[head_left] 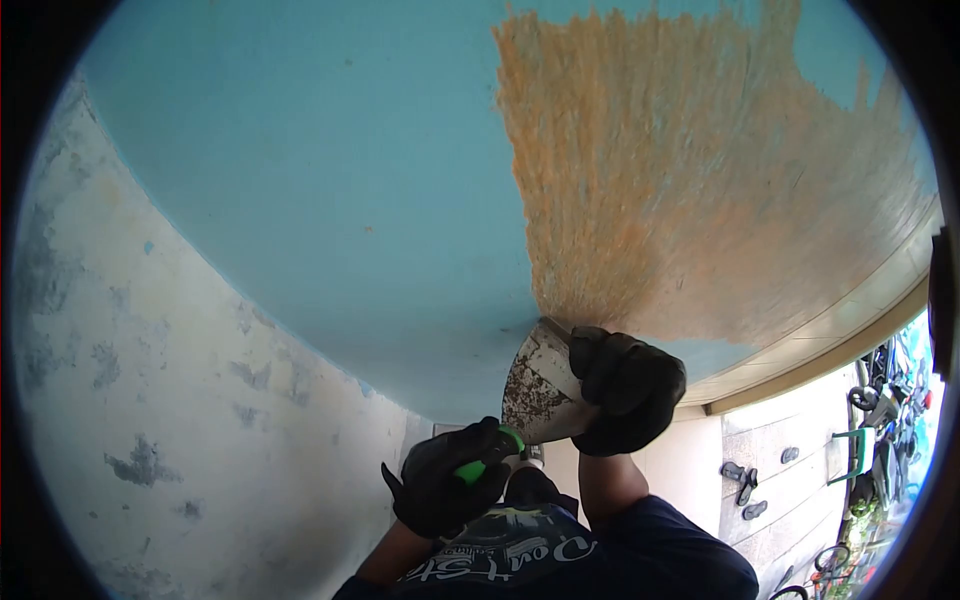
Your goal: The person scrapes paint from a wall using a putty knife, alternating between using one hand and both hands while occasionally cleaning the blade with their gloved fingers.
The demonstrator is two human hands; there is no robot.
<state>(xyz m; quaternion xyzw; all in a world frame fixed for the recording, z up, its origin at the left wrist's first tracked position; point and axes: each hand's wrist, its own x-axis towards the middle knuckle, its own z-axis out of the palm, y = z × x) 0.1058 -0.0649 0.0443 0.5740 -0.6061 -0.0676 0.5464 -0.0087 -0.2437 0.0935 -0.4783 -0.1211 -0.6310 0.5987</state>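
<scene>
A wide scraper point(538, 392) with a worn, rust-spotted metal blade and a green handle spans both my black-gloved hands. My left hand point(447, 478) is wrapped round the green handle. On the other side, my right hand point(628, 388) grips the blade near its edge, its fingers curled over the metal. The blade's upper corner overlaps the lower end of a rough, bare orange-brown patch point(620, 170) in the blue painted surface point(330, 180). Vertical streaks run through the patch, and its border with the blue is ragged.
A whitish wall point(230, 400) with grey blotches curves along the left. At the lower right, a beige ledge point(820, 355) borders the surface. Beyond it, several sandals point(747, 487) lie on pale paving, near a green-and-white stool point(852, 455) and parked motorcycles point(880, 410).
</scene>
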